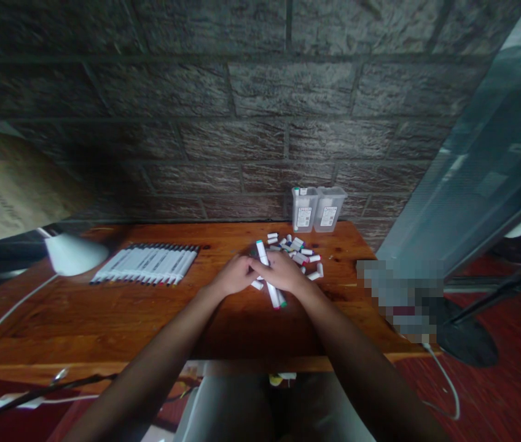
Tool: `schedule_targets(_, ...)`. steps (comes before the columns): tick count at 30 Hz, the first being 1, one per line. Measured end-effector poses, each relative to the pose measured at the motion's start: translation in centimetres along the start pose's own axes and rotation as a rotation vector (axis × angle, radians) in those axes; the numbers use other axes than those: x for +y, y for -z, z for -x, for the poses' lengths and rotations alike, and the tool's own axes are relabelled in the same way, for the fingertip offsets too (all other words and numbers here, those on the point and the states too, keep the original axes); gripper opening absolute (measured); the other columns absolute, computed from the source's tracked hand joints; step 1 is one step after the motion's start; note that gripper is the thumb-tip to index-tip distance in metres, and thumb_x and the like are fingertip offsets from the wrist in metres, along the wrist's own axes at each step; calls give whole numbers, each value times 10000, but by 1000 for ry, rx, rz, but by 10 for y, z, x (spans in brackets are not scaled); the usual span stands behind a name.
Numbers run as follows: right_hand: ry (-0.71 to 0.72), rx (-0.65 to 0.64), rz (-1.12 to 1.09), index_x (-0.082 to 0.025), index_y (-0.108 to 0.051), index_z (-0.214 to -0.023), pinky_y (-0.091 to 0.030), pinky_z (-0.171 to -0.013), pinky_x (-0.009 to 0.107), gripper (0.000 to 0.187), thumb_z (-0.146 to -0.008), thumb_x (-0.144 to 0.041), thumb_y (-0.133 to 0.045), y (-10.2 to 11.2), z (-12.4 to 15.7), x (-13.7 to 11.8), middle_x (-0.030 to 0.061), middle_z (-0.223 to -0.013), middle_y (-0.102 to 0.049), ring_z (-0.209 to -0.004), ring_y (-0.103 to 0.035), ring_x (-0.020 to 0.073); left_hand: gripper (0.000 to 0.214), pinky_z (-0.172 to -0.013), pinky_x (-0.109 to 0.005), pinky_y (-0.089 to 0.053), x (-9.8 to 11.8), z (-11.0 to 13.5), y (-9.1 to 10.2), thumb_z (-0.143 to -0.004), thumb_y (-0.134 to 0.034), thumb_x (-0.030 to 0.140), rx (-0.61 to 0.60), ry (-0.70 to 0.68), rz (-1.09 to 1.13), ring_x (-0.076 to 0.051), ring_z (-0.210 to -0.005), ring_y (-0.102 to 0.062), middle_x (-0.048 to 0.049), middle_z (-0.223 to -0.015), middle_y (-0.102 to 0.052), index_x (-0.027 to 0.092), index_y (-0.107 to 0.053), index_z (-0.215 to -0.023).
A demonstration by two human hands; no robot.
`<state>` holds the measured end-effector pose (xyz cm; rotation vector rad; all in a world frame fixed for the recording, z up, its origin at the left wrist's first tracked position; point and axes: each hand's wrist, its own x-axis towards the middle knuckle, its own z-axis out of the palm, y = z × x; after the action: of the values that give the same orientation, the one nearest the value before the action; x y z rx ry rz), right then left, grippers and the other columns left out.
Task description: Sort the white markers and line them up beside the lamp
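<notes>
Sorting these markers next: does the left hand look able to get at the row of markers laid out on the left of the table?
Probably yes. The left hand is on the markers held in the right hand, but bare table lies between it and the marker row.

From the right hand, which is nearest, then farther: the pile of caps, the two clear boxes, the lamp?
1. Pile of caps: just behind the right hand.
2. Two clear boxes: by the wall.
3. Lamp: far left.
</notes>
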<state>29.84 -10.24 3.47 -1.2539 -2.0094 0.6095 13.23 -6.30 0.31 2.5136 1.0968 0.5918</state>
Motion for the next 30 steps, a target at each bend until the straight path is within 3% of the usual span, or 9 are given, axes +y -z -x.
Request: schedule_targets(30,-5,5,-11,-154,-631,-661,-381,-606,217,348,-895,-392,-532,-1,0,1,41,-710,-696,-683,-623,151,191,-598,-226,-396,3,0,1,-795,-541,163,1,20,6,-135,-595,-578,-39,-656,-690,126,-661,-651)
